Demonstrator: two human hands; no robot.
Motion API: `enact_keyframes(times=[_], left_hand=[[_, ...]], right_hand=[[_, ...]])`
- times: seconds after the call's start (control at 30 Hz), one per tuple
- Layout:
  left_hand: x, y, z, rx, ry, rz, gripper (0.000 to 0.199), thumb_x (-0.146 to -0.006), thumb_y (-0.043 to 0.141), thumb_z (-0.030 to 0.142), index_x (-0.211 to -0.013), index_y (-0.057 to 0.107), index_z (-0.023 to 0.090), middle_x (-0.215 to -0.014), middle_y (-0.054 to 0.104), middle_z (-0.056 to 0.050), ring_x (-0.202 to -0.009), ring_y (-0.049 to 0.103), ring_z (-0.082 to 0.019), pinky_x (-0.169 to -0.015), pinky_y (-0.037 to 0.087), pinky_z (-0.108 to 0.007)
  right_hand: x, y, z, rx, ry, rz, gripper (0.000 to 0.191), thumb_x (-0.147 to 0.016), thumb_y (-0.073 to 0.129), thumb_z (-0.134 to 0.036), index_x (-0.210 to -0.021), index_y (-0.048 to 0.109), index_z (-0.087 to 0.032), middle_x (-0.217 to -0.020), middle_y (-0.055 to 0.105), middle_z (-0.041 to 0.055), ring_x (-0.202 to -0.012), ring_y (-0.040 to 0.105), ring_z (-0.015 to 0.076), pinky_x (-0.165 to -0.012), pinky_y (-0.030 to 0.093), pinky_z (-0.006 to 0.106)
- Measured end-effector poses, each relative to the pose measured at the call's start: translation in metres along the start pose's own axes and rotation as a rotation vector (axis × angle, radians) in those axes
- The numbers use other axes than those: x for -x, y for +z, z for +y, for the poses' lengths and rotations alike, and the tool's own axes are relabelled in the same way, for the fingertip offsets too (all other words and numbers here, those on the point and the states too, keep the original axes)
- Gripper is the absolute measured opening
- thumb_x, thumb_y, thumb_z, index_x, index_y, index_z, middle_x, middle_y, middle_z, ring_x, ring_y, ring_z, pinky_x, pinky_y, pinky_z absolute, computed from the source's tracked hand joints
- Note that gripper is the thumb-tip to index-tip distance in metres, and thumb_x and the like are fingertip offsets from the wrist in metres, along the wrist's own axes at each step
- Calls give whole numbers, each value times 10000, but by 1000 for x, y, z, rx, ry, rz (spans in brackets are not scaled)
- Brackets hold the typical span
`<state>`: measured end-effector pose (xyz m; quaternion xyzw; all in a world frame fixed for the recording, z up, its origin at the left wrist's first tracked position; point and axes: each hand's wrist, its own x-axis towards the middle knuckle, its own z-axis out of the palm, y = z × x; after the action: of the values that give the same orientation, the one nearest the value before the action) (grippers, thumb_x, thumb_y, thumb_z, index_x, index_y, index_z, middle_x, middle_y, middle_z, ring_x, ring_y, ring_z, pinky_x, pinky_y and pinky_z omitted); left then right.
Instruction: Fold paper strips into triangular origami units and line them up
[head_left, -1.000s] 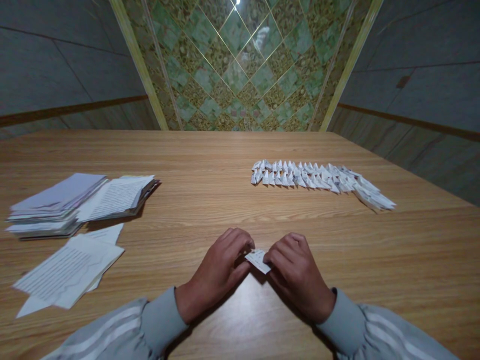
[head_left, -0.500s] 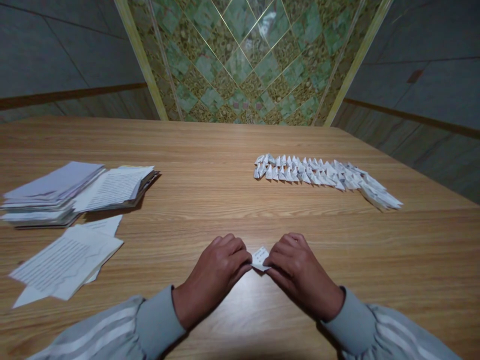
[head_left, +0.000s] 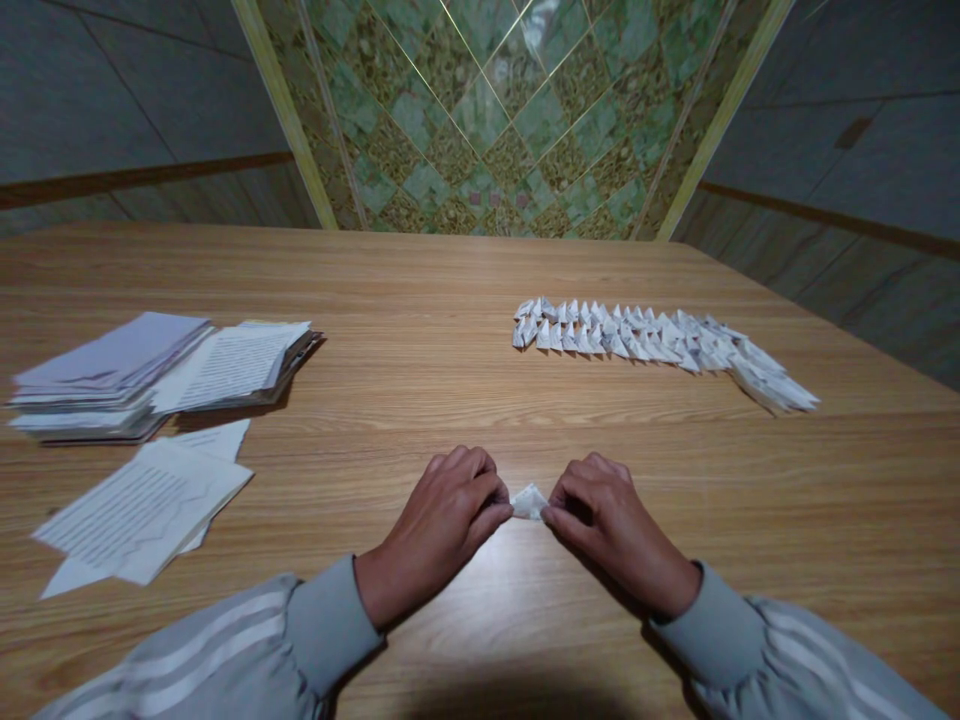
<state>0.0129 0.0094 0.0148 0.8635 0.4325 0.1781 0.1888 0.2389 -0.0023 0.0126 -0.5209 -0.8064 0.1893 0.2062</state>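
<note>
A small folded piece of white paper (head_left: 529, 502) with faint print is held just above the wooden table, between my two hands. My left hand (head_left: 450, 520) pinches its left corner between thumb and fingers. At the opposite corner, my right hand (head_left: 611, 520) has the paper pinched the same way. The piece now looks like a low triangle with its point facing away from me. Farther off to the right lie rows of folded white paper pieces (head_left: 630, 335), standing close together with pointed tips.
On the left of the table (head_left: 390, 400) are a stack of papers (head_left: 112, 360), a second pile of printed sheets (head_left: 232, 365) against it, and a few loose printed sheets (head_left: 142, 510) nearer me. A patterned tile wall (head_left: 487, 130) rises behind the table.
The paper between my hands has gone from an open flap with a raised square part to a flatter triangle. The view has shifted slightly, and both hands still pinch the paper.
</note>
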Motion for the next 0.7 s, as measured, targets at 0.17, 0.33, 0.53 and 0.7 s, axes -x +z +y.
enact_keyframes(times=[0.17,0.33,0.53,0.7], left_hand=[[-4,4,-2,-42,11,2,117,-957,607,273,-872,627,196,-940,601,-33,-918,519,-221,-796,382,-366],[-7,4,-1,-86,-17,-7,106,-923,655,264,-866,617,182,-944,596,-42,-909,513,-231,-777,382,-366],[-8,2,-2,-31,-40,9,107,-895,689,253,-850,624,182,-958,590,-40,-938,513,-230,-806,382,-369],[-9,2,-3,21,-83,19,113,-871,711,226,-839,611,185,-914,582,-22,-923,520,-226,-810,374,-371]], right_hand=[[0,2,0,42,3,38,183,-839,740,-222,-703,620,-198,-747,608,-11,-827,530,194,-778,315,346],[0,3,0,74,-2,60,175,-816,752,-192,-696,624,-201,-742,607,-12,-822,532,199,-780,313,352],[1,3,1,83,24,61,180,-791,784,-212,-693,632,-205,-752,612,-13,-829,537,204,-772,313,347],[1,0,4,75,80,40,215,-740,838,-245,-672,638,-206,-765,619,-14,-827,538,207,-768,305,343]])
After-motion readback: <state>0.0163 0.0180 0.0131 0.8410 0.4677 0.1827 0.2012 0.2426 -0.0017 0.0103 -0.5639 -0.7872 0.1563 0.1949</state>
